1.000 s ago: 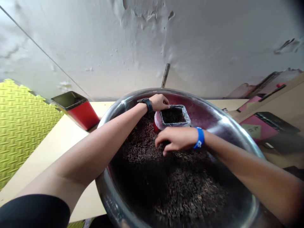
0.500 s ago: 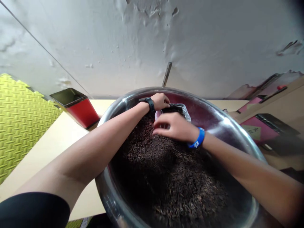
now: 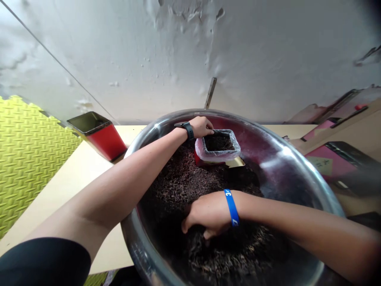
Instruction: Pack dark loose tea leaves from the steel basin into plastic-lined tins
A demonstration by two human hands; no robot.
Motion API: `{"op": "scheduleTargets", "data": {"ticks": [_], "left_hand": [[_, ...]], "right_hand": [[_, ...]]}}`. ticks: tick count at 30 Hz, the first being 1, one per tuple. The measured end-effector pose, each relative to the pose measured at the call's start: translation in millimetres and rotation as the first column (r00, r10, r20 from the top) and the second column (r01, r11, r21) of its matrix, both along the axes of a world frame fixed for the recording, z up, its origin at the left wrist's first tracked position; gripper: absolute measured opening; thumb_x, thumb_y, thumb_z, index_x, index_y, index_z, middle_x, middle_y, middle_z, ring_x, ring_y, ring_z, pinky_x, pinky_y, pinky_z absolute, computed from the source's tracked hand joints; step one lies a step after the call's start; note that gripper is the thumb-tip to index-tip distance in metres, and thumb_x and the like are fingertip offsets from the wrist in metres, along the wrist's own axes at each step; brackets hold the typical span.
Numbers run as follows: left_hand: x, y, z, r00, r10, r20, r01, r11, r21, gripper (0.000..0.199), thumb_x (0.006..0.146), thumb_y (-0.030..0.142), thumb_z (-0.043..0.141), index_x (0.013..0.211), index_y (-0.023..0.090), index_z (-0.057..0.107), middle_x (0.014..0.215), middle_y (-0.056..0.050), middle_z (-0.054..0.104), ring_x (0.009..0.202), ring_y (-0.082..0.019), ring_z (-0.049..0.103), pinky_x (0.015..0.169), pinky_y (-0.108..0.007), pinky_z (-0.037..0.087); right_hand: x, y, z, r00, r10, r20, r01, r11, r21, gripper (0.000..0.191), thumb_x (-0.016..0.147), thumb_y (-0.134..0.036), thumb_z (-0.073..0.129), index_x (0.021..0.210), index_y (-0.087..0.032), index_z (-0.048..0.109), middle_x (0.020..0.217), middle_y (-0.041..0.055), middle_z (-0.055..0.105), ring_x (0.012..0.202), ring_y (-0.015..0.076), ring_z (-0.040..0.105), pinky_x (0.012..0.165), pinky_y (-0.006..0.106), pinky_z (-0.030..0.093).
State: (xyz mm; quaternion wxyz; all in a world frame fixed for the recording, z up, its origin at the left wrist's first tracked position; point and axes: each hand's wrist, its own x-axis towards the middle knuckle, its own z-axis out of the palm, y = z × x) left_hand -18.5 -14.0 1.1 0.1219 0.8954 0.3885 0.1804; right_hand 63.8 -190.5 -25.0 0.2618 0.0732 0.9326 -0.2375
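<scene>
A large metal basin holds a heap of dark dried leaves that look like loose tea. Inside it, toward the back, stands a red tin lined with a clear plastic bag folded over its rim, with dark leaves in it. My left hand, a black watch at the wrist, pinches the tin's lined rim at its back left corner. Nearer to me, my right hand, with a blue wristband, is dug into the leaves, fingers curled around some; several fingertips are buried.
A red tin with its top open stands on the pale table left of the basin. Pink boxes are at the right. A peeling wall rises behind; yellow foam mat lies at the left.
My right hand has moved from above the lined tin down toward me into the loose leaves, uncovering the tin. My left hand stays on the rim.
</scene>
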Motion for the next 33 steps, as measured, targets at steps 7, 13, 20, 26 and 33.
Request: {"op": "scheduleTargets", "data": {"ticks": [7,13,20,26,33], "left_hand": [[-2,-1,2.3,1.000,-0.009,0.006,0.010,0.999,-0.053,0.029,0.071,0.034,0.056,0.092,0.018,0.068,0.081,-0.003,0.066,0.074,-0.014,0.055,0.071,-0.023,0.039],[-4,0,4.0,0.997,-0.069,0.020,0.070,0.994,-0.085,0.028,0.072,0.031,0.052,0.089,0.016,0.069,0.073,-0.001,0.065,0.067,-0.012,0.052,0.063,-0.022,0.038],[-8,7,0.7,0.998,-0.047,-0.030,0.044,0.995,-0.086,0.031,0.072,0.032,0.052,0.097,0.019,0.067,0.082,-0.001,0.067,0.071,-0.013,0.054,0.064,-0.021,0.038],[-8,13,-5.3,0.997,-0.018,-0.070,0.014,0.998,-0.055,0.033,0.075,0.030,0.048,0.102,0.020,0.065,0.089,-0.003,0.067,0.074,-0.013,0.056,0.065,-0.020,0.038],[-9,10,-4.7,0.999,0.003,-0.051,-0.006,0.998,-0.057,0.034,0.078,0.035,0.045,0.100,0.020,0.065,0.092,-0.003,0.066,0.079,-0.014,0.057,0.067,-0.020,0.039]], "right_hand": [[26,34,43.9,0.935,-0.180,-0.304,0.198,0.980,0.028,0.030,0.072,-0.022,0.060,0.102,-0.016,0.060,0.095,0.0055,0.062,0.086,0.0148,0.055,0.075,0.024,0.040],[67,84,62.1,0.677,-0.406,-0.613,0.664,0.697,0.271,0.027,0.073,-0.024,0.056,0.100,-0.020,0.059,0.102,0.0029,0.059,0.093,0.0169,0.053,0.083,0.030,0.040],[94,106,56.4,0.538,-0.413,-0.735,0.826,0.433,0.361,0.031,0.079,-0.016,0.037,0.097,-0.021,0.061,0.098,0.0031,0.062,0.089,0.0168,0.055,0.081,0.032,0.042],[89,105,43.1,0.662,-0.448,-0.601,0.744,0.492,0.452,0.043,0.068,-0.006,0.038,0.101,-0.022,0.062,0.109,0.0012,0.059,0.098,0.0174,0.053,0.087,0.033,0.040],[84,100,43.3,0.637,-0.522,-0.568,0.769,0.375,0.518,0.039,0.068,-0.008,0.040,0.094,-0.024,0.064,0.099,0.0038,0.063,0.091,0.0207,0.056,0.077,0.034,0.043]]}}
